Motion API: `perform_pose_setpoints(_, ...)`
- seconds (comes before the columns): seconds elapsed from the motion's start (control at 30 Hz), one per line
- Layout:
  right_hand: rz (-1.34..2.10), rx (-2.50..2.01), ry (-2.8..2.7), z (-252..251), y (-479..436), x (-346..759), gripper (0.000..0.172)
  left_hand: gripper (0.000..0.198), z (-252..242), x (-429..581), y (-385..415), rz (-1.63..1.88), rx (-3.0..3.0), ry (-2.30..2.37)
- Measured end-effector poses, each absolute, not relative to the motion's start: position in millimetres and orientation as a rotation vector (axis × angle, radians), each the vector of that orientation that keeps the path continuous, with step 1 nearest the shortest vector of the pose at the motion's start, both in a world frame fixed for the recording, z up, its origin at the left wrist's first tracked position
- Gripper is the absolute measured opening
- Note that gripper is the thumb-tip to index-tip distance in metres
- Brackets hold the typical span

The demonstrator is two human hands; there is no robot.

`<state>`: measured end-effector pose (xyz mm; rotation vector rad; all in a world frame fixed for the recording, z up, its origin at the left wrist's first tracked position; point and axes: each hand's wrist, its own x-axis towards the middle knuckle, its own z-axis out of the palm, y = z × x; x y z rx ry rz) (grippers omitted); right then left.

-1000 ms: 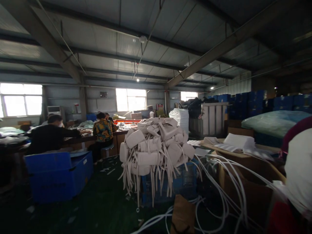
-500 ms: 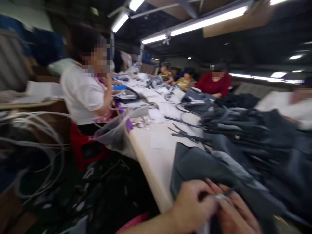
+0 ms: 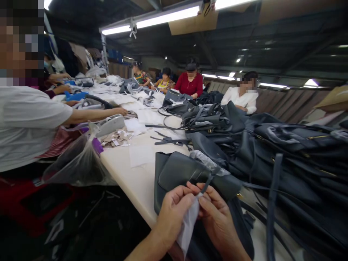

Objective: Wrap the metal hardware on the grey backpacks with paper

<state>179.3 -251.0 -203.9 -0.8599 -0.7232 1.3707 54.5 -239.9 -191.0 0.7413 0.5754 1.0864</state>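
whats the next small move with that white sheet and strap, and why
Probably fold the white sheet around the thin strap. Your left hand and right hand seem to pinch the sheet's top against the strap, its lower end hangs loose, and the strap appears to come off the dark leather bag beneath them.

Bag-making factory floor: workers [image 3: 190, 85] seated along a long white worktable [image 3: 127, 159], dark leather handbags [image 3: 272, 159] heaped right, fluorescent tube lights [image 3: 168, 16] overhead.

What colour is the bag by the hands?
The leather handbag is dark blue-grey, seen best in the head view.
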Motion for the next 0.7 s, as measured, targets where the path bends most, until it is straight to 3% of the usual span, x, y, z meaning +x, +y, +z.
perform_pose_setpoints(0.13,1.396,-0.831,-0.722,-202,-250,179,0.029,0.036,-193,61,-242,1.164,0.744,0.547)
perform_pose_setpoints(0.47,1.383,-0.827,-0.699,-204,-250,179,0.032,0.005,-191,57,-250,1.29,1.452,1.046)
perform_pose_setpoints(0.7,1.367,-0.82,-0.721,-202,-249,178,0.032,0.019,-185,50,-237,1.215,1.182,0.877)
